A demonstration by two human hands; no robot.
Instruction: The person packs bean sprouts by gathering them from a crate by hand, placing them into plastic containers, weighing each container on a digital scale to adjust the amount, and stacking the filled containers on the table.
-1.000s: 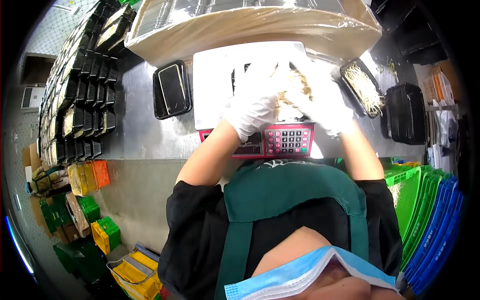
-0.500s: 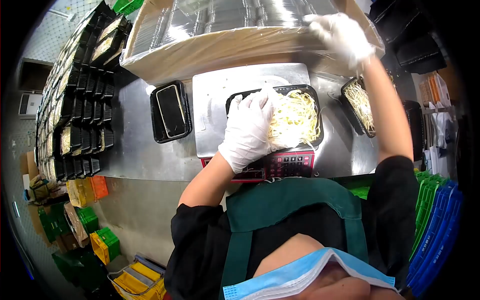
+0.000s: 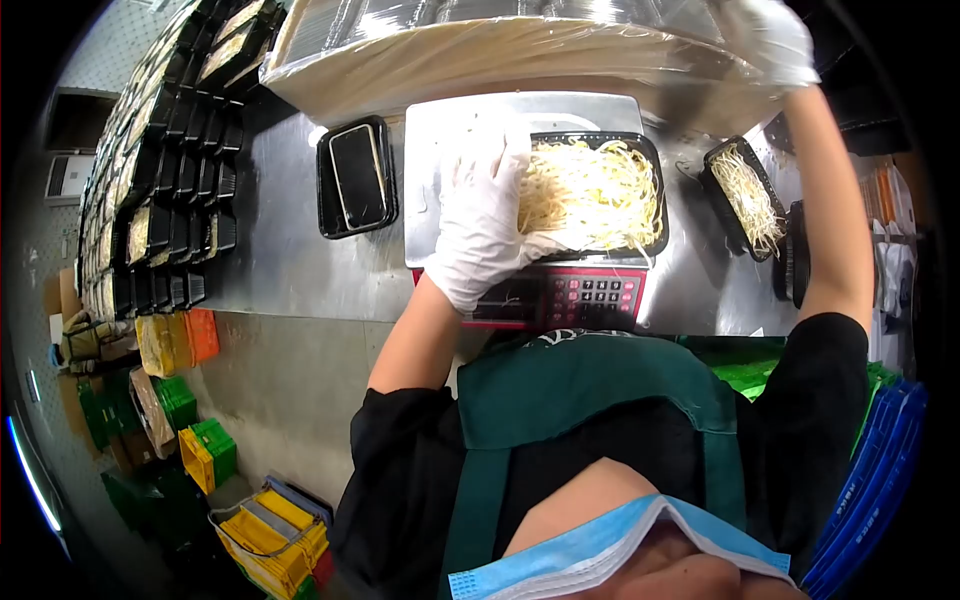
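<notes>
A black tray full of pale bean sprouts rests on the metal plate of a scale with a red keypad front. My left hand, in a white glove, is closed on the tray's left end, its thumb along the near edge. Up at the right end of the wrapped carton, my right hand is gloved too and blurred; its fingers are too smeared to read. A smaller-looking black tray of sprouts lies right of the scale.
Stacked black trays rise at the left. An empty black tray sits left of the scale. Behind it stands a film-wrapped carton of clear lids. Colored crates stand on the floor, with blue crates at the right.
Both hands were over the tray at first; my right hand has since moved away to the upper right. My left hand has stayed at the tray's left side. The view has shifted slightly.
</notes>
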